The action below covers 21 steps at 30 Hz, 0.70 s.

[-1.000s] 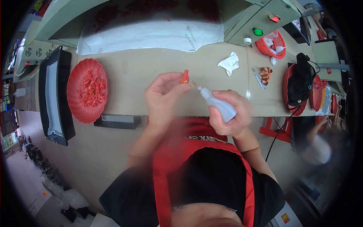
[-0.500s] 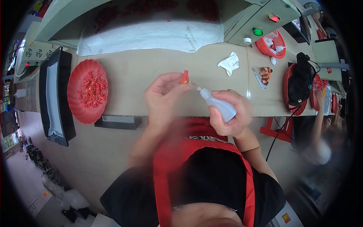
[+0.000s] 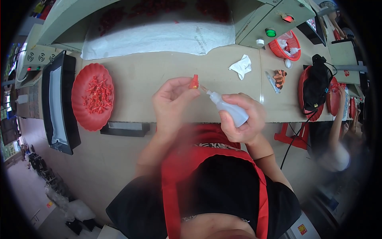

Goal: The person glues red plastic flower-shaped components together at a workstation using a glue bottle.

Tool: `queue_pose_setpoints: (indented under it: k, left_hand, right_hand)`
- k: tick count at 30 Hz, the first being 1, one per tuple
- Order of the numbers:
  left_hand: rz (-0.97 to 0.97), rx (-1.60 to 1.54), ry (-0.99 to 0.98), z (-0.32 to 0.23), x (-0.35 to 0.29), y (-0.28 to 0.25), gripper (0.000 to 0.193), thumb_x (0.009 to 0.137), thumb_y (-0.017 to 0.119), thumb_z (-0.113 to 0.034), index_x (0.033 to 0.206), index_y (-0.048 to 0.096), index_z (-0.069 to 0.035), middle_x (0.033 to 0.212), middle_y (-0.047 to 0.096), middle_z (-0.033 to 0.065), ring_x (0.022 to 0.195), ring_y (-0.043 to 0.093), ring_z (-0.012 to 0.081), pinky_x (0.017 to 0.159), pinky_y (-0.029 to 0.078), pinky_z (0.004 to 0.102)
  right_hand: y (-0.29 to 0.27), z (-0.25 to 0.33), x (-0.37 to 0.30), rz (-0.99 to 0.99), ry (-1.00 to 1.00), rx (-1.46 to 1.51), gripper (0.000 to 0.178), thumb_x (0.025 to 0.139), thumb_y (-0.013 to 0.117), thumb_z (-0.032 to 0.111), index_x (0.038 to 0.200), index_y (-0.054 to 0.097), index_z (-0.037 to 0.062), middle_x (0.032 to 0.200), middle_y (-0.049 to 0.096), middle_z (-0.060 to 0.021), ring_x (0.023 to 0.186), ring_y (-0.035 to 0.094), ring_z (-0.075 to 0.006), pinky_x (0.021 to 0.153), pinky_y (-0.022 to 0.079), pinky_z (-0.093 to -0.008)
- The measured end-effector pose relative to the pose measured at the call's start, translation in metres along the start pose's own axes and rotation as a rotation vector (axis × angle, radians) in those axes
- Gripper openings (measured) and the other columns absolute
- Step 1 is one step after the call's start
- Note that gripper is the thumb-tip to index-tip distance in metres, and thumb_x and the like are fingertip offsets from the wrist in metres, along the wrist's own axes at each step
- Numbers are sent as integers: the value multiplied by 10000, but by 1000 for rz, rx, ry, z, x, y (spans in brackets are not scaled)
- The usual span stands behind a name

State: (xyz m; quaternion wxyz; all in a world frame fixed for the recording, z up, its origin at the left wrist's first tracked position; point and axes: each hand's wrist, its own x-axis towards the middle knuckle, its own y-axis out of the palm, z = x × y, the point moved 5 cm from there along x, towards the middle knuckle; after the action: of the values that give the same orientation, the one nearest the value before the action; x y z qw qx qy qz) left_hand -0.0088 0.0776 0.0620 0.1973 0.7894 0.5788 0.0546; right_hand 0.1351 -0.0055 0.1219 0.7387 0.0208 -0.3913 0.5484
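Between the thumb and fingers of my left hand (image 3: pixel 174 95) is a small red figurine (image 3: pixel 194 81) with a bit of yellow near its base. My right hand (image 3: pixel 246 119) is wrapped round a translucent squeeze bottle (image 3: pixel 232 110), tilted up and to the left. Its thin nozzle points at the lower right side of the figurine; whether the tip touches it is too small to tell. Off to the left, a red scalloped tray (image 3: pixel 93 124) holds many small red pieces (image 3: pixel 98 95) like the one in my fingers.
A machine with a green button (image 3: pixel 270 32) stands over a white cloth (image 3: pixel 159 44) bearing red pieces. Right of my hands lie a crumpled tissue (image 3: pixel 241 67), an orange-and-black item (image 3: pixel 279 79) and a red basket (image 3: pixel 297 57). A black tray (image 3: pixel 74 131) is at far left. Another person's arm (image 3: pixel 336 119) shows far right.
Both hands keep nearly the same place. The bottle's nozzle has shifted very slightly up and left beside the figurine.
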Motion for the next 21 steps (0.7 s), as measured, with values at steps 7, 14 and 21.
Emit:
queue_pose_setpoints:
  k: [7,14,21]
  left_hand:
    - [6,1,8,1,0,-1,236,768,640,55,998,584,50,851,655,99,767,609,115,708,487,238]
    - [13,-12,9,0,-1,0,236,770,636,54,998,580,56,850,656,106,771,615,124,714,490,244]
    - [10,-5,-4,0,-1,0,234,769,635,56,993,571,60,842,658,119,772,626,140,723,494,253]
  right_hand:
    - [1,1,2,-2,-2,6,283,708,619,2,975,540,-53,764,619,-147,577,592,-197,519,462,-265]
    - [1,0,0,1,-4,-7,287,698,622,1,969,543,-51,774,623,-145,569,588,-201,515,463,-271]
    - [1,2,2,11,-5,-7,290,686,620,0,963,548,-47,766,621,-141,561,583,-205,511,462,-275]
